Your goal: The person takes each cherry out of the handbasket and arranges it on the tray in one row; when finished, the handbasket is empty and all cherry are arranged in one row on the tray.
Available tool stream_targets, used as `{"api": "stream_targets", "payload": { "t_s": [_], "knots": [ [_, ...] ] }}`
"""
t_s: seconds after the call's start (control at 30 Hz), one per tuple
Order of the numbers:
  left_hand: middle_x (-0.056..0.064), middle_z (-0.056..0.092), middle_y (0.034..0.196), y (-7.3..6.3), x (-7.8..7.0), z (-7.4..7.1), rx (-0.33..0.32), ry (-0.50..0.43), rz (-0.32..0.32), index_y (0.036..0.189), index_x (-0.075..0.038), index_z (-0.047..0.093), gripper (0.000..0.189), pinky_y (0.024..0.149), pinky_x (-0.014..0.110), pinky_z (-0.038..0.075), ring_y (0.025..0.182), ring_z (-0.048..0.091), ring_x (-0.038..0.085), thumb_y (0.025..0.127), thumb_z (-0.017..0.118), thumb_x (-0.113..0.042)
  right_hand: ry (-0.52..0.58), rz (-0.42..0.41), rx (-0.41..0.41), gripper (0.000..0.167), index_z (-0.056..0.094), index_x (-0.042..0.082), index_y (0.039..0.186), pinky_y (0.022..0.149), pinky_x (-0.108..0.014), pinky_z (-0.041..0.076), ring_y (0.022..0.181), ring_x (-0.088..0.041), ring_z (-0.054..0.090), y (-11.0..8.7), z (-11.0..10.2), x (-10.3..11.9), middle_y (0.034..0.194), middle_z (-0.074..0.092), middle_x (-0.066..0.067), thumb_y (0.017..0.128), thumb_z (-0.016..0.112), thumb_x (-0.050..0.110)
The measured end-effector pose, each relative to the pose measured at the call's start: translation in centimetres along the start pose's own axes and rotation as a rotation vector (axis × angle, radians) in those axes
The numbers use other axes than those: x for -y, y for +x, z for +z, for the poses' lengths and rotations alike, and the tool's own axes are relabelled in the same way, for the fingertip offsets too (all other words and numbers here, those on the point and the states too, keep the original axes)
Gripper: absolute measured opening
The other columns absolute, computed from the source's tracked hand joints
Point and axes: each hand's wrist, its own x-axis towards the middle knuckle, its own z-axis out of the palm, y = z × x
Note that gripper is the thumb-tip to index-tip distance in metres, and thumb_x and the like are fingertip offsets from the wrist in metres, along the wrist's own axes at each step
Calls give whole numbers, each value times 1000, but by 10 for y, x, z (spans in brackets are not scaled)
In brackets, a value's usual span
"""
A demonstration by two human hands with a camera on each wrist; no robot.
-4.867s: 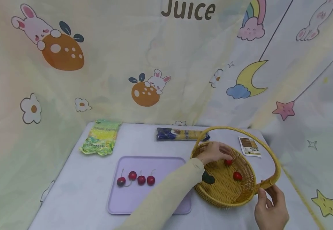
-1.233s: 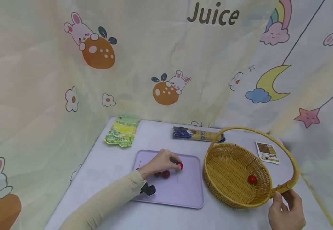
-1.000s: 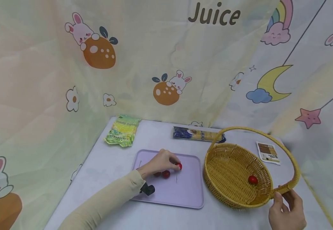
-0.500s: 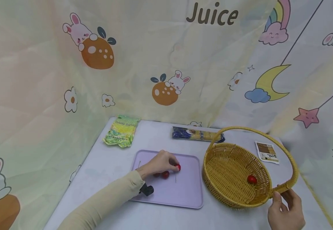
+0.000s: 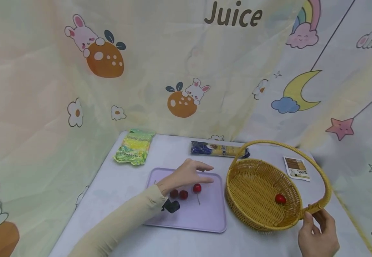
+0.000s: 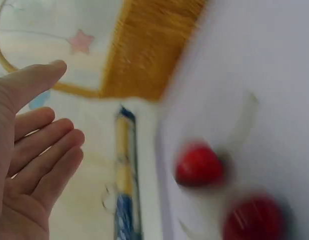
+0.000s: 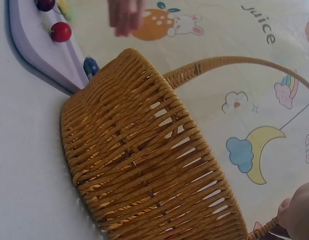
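Observation:
My left hand point(image 5: 189, 175) hovers over the lilac tray point(image 5: 205, 216), fingers and thumb spread apart with nothing between them. Just below it a red cherry point(image 5: 197, 188) lies on the tray, its stem pointing toward me. More cherries sit to its left, partly hidden by hand and wrist; one dark red cherry point(image 5: 183, 194) shows clearly. In the left wrist view, the nearest cherry point(image 6: 199, 167) is blurred. At right, my right hand point(image 5: 319, 232) pinches the woven basket point(image 5: 250, 192) where its handle meets the rim. Inside the basket lies one cherry point(image 5: 280, 199).
A green and yellow packet point(image 5: 134, 147) lies at the back left of the table. Behind the tray is a long blue and yellow packet point(image 5: 219, 149). A small white and brown sachet point(image 5: 296, 168) lies behind the basket, under its tall arched handle point(image 5: 320, 175).
My left hand went from a cherry in the basket to the tray, laid that cherry down, let go and lifted, fingers spreading. The right hand kept holding the basket.

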Motion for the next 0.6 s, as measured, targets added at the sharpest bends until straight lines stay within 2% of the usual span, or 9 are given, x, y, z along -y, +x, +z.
{"api": "stream_targets", "payload": {
  "t_s": [0.1, 0.3, 0.47, 0.6],
  "knots": [
    [-9, 73, 132, 14, -18, 8, 66, -66, 14, 135, -21, 72, 53, 103, 29, 56, 121, 69, 9, 90, 81, -47, 3, -3, -3, 44, 55, 17, 150, 90, 1, 44, 124, 3, 57, -1, 1, 0, 141, 65, -13, 106, 59, 19],
    [-14, 71, 132, 47, -45, 42, 195, -113, 54, 139, -24, 69, 55, 96, 19, 55, 119, 68, 3, 92, 78, -51, -30, -11, -4, 44, 53, 16, 150, 92, 0, 44, 129, -4, 58, -1, 1, 0, 142, 65, -14, 107, 58, 20],
    [-18, 72, 128, 71, -56, 65, 234, -148, 42, 137, -25, 71, 52, 92, 13, 54, 117, 69, 1, 92, 79, -49, -27, -38, -14, 42, 55, 12, 148, 86, 3, 41, 126, 1, 58, -1, 0, -2, 141, 66, -14, 106, 60, 17],
    [-14, 74, 127, 86, -63, 78, 259, -197, 5, 134, -26, 73, 48, 89, 14, 55, 112, 68, -3, 91, 80, -46, -17, -73, -19, 42, 57, 9, 146, 81, 6, 39, 122, 6, 58, -1, -1, -3, 139, 67, -16, 105, 62, 14]
  ]
}}
